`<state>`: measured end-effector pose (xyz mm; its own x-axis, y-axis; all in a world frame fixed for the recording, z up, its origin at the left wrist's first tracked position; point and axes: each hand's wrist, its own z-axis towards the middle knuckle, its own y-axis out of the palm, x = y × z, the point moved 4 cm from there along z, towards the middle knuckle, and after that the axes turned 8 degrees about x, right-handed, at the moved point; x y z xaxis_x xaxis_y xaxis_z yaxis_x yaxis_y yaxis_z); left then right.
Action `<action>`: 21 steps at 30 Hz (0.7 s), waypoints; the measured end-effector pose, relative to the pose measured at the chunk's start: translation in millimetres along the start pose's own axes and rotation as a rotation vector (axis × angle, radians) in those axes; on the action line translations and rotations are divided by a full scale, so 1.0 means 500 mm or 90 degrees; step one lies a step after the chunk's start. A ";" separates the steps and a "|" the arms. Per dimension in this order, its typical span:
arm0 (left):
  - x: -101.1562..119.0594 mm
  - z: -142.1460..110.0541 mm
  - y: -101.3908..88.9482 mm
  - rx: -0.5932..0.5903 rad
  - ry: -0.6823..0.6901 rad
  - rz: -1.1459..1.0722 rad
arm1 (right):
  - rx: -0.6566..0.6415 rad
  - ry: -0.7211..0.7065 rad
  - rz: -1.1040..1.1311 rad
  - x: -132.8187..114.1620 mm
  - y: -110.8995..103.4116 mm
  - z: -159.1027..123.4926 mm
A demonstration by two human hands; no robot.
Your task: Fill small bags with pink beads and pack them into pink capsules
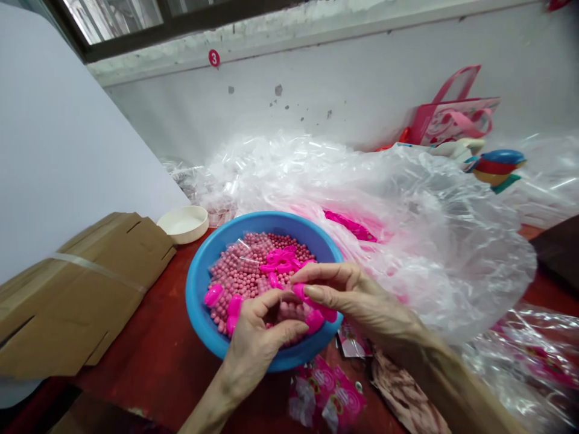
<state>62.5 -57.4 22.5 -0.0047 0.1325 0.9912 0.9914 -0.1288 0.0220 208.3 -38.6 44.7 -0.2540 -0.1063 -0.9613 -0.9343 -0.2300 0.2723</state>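
My left hand (257,328) is closed, thumb and fingers around a small clear plastic container (293,311) that looks filled with pink beads. Against that container my right hand (350,298) pinches a bright pink plastic piece (299,292), its exact kind partly hidden by the fingers. More bright pink plastic shows under the right fingers. Both hands are over the near right part of a blue tub (199,307). Inside it lie many pink beads (246,280), loose bright pink plastic parts (280,259) and rounded pink pieces (234,310).
Flattened cardboard (113,271) and a white round lid (183,224) lie left of the tub on the red table (149,355). Crumpled clear plastic bags (407,199) spread behind and right. Pink printed packets (328,392) lie in front. A pink bag (452,117) stands by the wall.
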 end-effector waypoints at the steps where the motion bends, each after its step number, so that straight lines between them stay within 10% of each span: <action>1: 0.000 -0.003 0.004 -0.001 0.013 0.021 | -0.020 -0.017 -0.044 -0.001 0.007 -0.004; 14: -0.019 -0.011 0.005 0.055 0.059 0.073 | 0.073 -0.412 -0.510 0.008 0.035 -0.044; 21: -0.020 -0.022 0.006 0.046 0.099 0.127 | 0.043 -0.470 -0.570 -0.006 0.034 -0.061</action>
<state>64.0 -69.7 14.3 0.1770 -0.0418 0.9833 0.9816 -0.0658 -0.1794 200.7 -71.9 53.4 0.4404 0.6631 -0.6053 -0.8596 0.1167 -0.4975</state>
